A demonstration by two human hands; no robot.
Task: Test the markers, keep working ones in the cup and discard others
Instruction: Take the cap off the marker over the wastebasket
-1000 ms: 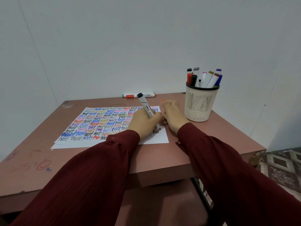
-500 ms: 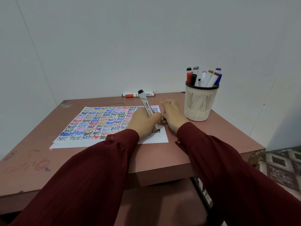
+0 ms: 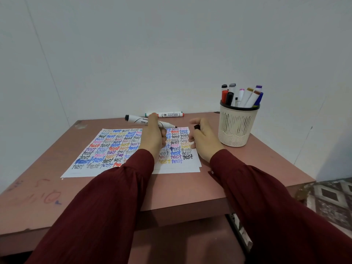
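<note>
1. The left hand point(image 3: 153, 138) had its grip closed around a black marker point(image 3: 150, 121), thumb up on the barrel, holding it nearly level above the top edge of the paper point(image 3: 131, 149).
2. The marker's bare tip pointed toward 3 o'clock and its black end toward 9 o'clock.
3. The right hand point(image 3: 204, 141) sat at 3 o'clock from the left hand, apart from it, with its grip pinched on a small black cap point(image 3: 197, 127) between thumb and fingers.
4. Both hands hovered over the right half of the paper, which was covered with the word "test" in many colours; the newest black "test" lay near its lower right corner.
5. At 3 o'clock from the right hand, close by, stood the cup point(image 3: 238, 126), upright on the counter point(image 3: 266, 168), filled with markers pointing up.
6. At 12 o'clock from the left hand, near the back edge of the counter by the wall, lay two other markers point(image 3: 167, 114) side by side, well apart from the cup.
7. Dark red sleeves point(image 3: 106, 197) covered both arms.
</note>
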